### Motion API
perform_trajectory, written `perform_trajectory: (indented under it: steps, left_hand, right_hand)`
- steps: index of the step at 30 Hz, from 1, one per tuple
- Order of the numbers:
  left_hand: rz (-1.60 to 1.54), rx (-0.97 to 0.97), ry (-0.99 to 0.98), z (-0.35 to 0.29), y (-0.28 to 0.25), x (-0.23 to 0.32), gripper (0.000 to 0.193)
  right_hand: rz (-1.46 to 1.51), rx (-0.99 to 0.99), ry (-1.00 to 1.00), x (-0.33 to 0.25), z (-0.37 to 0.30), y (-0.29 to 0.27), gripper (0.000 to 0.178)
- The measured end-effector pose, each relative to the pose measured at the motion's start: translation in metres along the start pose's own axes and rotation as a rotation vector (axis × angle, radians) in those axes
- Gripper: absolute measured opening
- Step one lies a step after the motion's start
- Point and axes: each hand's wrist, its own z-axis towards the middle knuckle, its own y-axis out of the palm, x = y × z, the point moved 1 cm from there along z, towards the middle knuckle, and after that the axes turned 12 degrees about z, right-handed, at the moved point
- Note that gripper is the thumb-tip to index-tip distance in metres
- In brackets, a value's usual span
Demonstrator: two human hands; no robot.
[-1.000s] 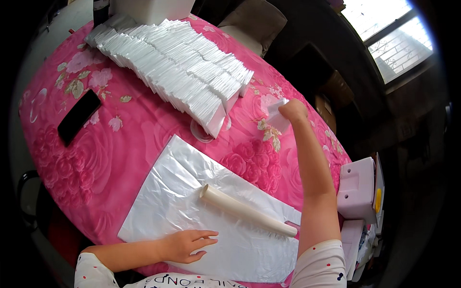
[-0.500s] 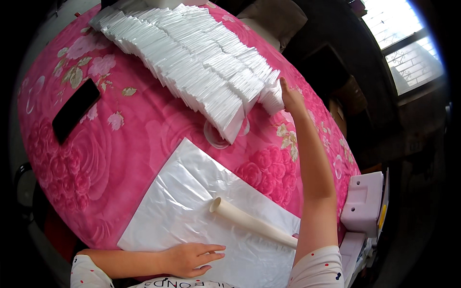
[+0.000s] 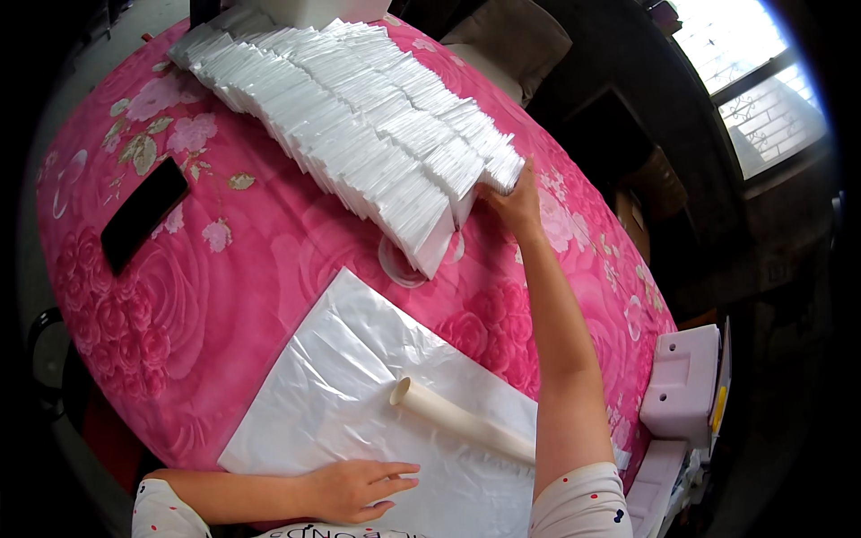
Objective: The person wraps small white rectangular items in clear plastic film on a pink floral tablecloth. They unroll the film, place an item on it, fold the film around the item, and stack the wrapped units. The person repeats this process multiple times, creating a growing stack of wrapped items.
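Note:
Long rows of thin white folded packets (image 3: 359,117), standing on edge and packed closely, run diagonally over the far half of the table. At their right end, my right hand (image 3: 513,202) is wrapped round the end of the shortest row, thumb on the far side and fingers on the near side. My left hand (image 3: 354,491) lies flat with its fingers stretched out on a shiny white plastic sheet (image 3: 314,377) close to my body. On that sheet rests a cream-coloured hollow tube (image 3: 457,426), its right end hidden behind my right forearm.
A pink flowered cloth (image 3: 269,215) covers the round table. A black phone (image 3: 143,215) lies at the left. White plastic boxes (image 3: 679,381) stand beyond the right edge. A pale container (image 3: 332,9) is at the far edge, and a covered chair (image 3: 511,40) stands behind.
My right hand has moved left and slightly nearer, closing round the row's end. The slanting packets there now sit tighter against the row. My left hand has stayed in place.

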Motion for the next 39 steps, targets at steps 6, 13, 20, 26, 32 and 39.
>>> perform_trajectory:
  steps: [6, 13, 20, 26, 32, 39]
  left_hand:
    - [0.003, -0.005, 0.006, -0.002, 0.0, 0.0, 0.044]
    - [-0.032, -0.032, -0.091, 0.0, -0.008, 0.006, 0.051]
    - [-0.018, -0.005, -0.073, 0.0, -0.005, 0.005, 0.049]
    - [-0.016, 0.01, -0.081, 0.0, -0.006, 0.006, 0.048]
    - [-0.039, 0.015, -0.092, -0.002, -0.007, 0.003, 0.048]
    - [-0.068, -0.004, -0.113, -0.002, -0.008, 0.005, 0.048]
  right_hand:
    - [-0.011, -0.017, 0.023, -0.008, 0.001, -0.009, 0.117]
    - [-0.077, -0.044, -0.053, 0.015, 0.001, -0.007, 0.118]
    - [0.456, 0.062, 0.123, 0.037, 0.046, -0.033, 0.096]
    - [-0.045, -0.128, 0.066, 0.011, 0.079, -0.028, 0.087]
    - [0.01, -0.166, 0.177, 0.018, 0.106, -0.013, 0.099]
    - [0.022, -0.309, 0.195, 0.014, 0.109, -0.021, 0.101]
